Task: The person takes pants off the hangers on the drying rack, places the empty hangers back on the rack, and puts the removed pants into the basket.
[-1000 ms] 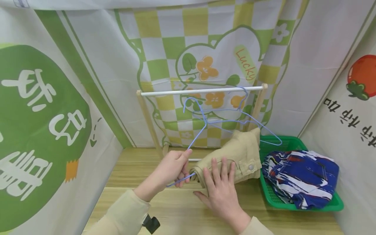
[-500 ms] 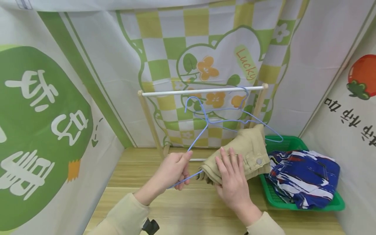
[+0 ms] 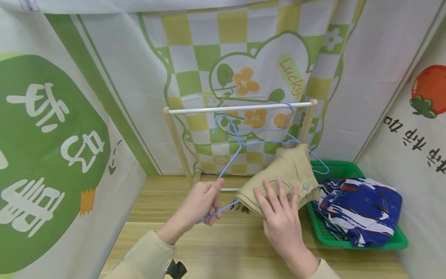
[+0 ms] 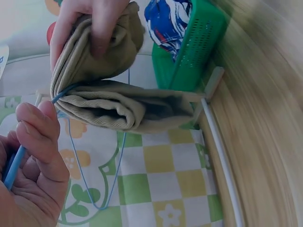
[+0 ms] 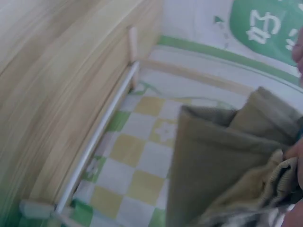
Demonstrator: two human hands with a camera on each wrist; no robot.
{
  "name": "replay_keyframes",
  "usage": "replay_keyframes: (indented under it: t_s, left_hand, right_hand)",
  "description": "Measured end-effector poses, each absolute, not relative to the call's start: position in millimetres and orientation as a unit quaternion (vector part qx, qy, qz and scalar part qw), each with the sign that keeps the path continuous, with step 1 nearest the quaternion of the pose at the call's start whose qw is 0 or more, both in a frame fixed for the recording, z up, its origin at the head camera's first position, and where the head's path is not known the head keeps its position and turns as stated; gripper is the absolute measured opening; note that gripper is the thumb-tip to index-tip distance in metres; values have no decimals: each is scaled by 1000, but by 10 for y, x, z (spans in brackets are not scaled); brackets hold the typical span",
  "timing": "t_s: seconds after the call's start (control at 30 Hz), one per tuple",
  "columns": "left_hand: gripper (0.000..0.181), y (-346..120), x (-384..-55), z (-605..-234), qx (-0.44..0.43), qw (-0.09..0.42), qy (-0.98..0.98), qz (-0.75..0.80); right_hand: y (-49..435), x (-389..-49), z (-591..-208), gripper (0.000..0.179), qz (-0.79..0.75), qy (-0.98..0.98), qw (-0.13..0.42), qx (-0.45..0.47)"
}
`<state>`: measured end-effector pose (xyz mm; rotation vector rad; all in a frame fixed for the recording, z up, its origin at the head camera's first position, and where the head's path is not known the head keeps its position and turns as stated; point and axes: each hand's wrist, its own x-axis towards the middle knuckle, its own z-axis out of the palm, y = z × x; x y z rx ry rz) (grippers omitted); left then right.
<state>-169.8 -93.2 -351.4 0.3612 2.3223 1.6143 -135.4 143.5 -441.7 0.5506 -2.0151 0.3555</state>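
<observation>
In the head view my left hand (image 3: 205, 201) grips the left end of a blue wire hanger (image 3: 230, 161), whose hook points up in front of the rack. Folded khaki pants (image 3: 290, 168) hang over the hanger's lower bar, button side facing me. On their front lie the spread fingers of my right hand (image 3: 283, 228). The left wrist view shows that hand's thumb (image 4: 102, 33) tucked on the inner side of the front fold, so it pinches the cloth. The pants' layered edges (image 4: 120, 111) hang below the blue bar there.
A small rack with a white rail (image 3: 240, 108) and wooden posts stands behind the hands. Another blue hanger (image 3: 290, 116) hooks over its rail at the right. On the wooden table (image 3: 223, 252), at right, sits a green basket (image 3: 352, 245) holding a blue patterned garment (image 3: 369, 205).
The pants and my right hand have shifted right along the hanger. My right thumb, earlier visible beside the pants, is now hidden beneath them in the head view. The held hanger has tipped slightly left.
</observation>
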Motion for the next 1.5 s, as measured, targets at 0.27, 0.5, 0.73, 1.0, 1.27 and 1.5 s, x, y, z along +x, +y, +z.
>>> replay_keyframes:
  t_s: [0.27, 0.5, 0.73, 1.0, 1.27, 1.5]
  left_hand:
    - [71, -956, -1697, -3531, 131, 143, 818, 542]
    - [64, -970, -1721, -3582, 159, 113, 844, 500]
    - [53, -1027, -1824, -3730, 190, 72, 886, 416]
    - [42, -1209, -1982, -3898, 189, 27, 922, 336]
    - [41, -1360, -2121, -3989, 203, 9, 939, 277]
    - [41, -1515, -2263, -4052, 229, -26, 951, 206]
  right_hand:
    - [1563, -1412, -4417, 65, 158, -814, 501, 247]
    - [1648, -1462, -4238, 47, 166, -779, 530, 292]
    - [1734, -1459, -4026, 43, 160, -745, 575, 298]
    - [1816, -1446, -3761, 31, 201, -691, 624, 303]
    - [1922, -1429, -3609, 29, 217, -686, 634, 283]
    - [1987, -1369, -3421, 27, 237, -685, 636, 264]
